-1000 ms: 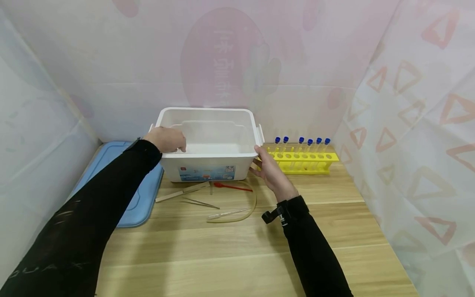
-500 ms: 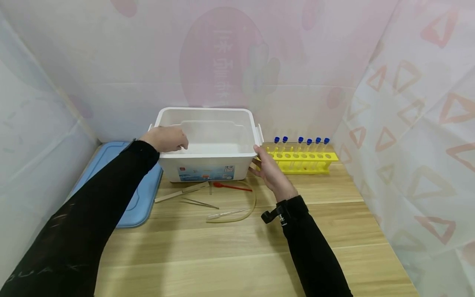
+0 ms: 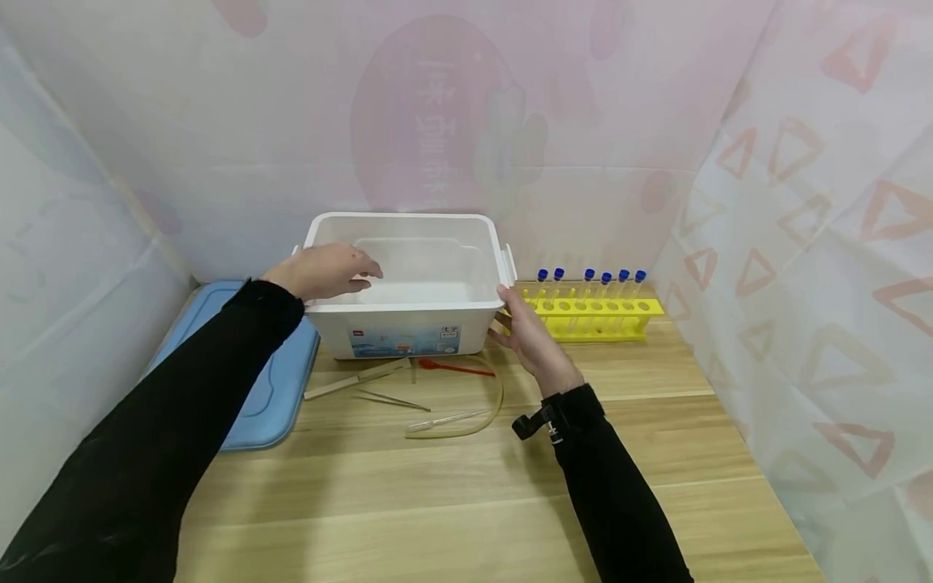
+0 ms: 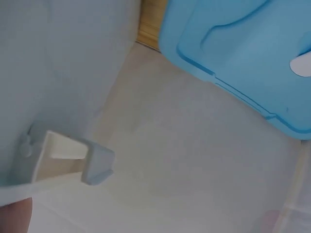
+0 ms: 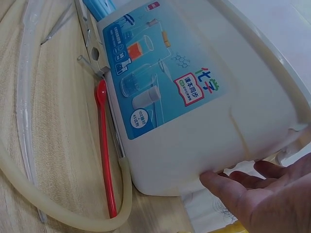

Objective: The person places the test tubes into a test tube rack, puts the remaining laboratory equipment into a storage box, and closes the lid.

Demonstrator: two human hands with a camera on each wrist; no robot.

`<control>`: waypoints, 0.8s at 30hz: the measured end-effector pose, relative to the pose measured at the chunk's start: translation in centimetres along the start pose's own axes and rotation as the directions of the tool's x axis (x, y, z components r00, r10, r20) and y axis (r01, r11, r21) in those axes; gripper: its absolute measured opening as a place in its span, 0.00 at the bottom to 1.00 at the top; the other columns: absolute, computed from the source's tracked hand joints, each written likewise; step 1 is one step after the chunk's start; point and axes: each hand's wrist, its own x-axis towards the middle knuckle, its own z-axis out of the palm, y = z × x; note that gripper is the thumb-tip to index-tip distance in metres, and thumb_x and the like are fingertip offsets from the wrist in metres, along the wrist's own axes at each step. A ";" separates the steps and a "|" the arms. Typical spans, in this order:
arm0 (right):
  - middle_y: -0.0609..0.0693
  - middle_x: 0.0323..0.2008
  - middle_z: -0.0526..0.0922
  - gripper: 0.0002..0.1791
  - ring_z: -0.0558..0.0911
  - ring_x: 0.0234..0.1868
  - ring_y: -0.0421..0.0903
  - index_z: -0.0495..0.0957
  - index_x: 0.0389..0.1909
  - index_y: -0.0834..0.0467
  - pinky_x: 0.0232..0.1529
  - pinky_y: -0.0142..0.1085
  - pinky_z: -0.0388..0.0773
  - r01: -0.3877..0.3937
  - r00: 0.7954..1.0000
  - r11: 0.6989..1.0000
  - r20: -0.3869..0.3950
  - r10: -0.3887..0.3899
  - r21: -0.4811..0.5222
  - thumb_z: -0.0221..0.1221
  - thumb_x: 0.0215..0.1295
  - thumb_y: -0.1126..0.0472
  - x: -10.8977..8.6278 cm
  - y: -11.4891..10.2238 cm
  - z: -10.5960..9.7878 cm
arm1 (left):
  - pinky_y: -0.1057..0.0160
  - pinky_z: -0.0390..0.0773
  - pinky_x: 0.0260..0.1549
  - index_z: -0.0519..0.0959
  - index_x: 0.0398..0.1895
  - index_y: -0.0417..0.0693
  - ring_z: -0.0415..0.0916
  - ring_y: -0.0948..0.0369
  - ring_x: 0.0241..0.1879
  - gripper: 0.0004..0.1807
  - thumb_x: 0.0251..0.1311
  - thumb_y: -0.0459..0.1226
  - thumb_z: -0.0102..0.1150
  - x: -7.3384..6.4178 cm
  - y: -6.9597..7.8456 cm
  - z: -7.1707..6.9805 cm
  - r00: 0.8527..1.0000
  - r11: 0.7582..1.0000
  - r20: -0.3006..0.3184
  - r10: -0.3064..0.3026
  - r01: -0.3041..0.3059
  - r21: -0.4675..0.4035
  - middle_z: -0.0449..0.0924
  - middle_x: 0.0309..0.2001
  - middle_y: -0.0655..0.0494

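My left hand [image 3: 331, 271] hovers over the left front rim of a white plastic box [image 3: 408, 267], fingers loosely extended and nothing visible in them. Along the right front corner of that box, my right hand [image 3: 534, 336] touches the side with fairly straight fingers, which the right wrist view shows close to the wall. A blue label [image 5: 155, 68] with printed glassware covers the box front. Below it lie a red spoon [image 5: 104, 155], a wooden clamp [image 3: 357, 378], tweezers [image 3: 394, 399], a clear plastic dropper [image 3: 448, 420] and a curved rubber tube [image 3: 499, 397].
A blue lid [image 3: 266, 405] lies left of the box, under my left forearm. Right of the box stands a yellow rack [image 3: 598, 307] holding several blue-capped test tubes [image 3: 623, 276]. Printed sheets [image 3: 794, 243] enclose the wooden table [image 3: 437, 502] at the back and sides.
My left hand has risen slightly from inside the box, and its fingers have gone from bent downward to extended. The right hand and the box have stayed put.
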 end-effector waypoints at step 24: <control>0.58 0.99 0.44 0.41 0.51 0.98 0.69 0.49 0.99 0.44 0.93 0.73 0.61 0.006 1.000 1.000 -0.011 -0.006 -0.029 0.41 0.96 0.33 0.1 0.2 -0.1 | 0.29 0.86 0.72 0.80 0.85 0.51 0.83 0.37 0.77 0.27 0.91 0.46 0.63 -5.2 5.4 -2.7 0.954 0.968 -0.170 -0.246 0.232 -0.095 0.81 0.82 0.38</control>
